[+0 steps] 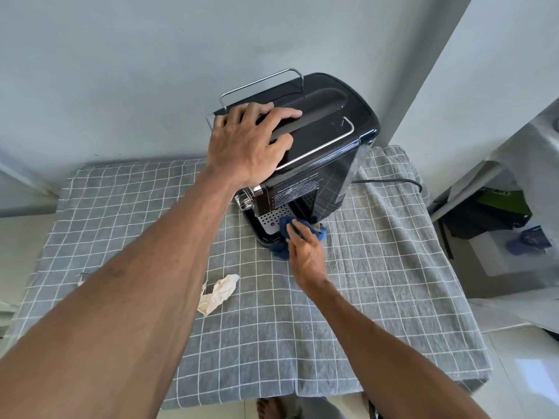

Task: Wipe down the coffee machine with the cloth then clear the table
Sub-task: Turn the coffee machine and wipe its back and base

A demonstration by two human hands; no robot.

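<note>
A black coffee machine (326, 140) stands at the far side of the table, with a chrome rail around its top. My left hand (251, 140) lies flat on the machine's top, fingers spread, gripping nothing. My right hand (305, 252) presses a blue cloth (282, 246) against the machine's lower front, at the edge of the perforated drip tray (272, 217). Part of the cloth is hidden under my fingers. A crumpled, stained white tissue (219, 293) lies on the table in front of the machine, between my two forearms.
The table is covered by a grey checked tablecloth (393, 282). The machine's black power cord (390, 181) runs off to the right. A wall stands close behind the table. To the right, on the floor, are a dark bag (481, 219) and a blue object (529, 240).
</note>
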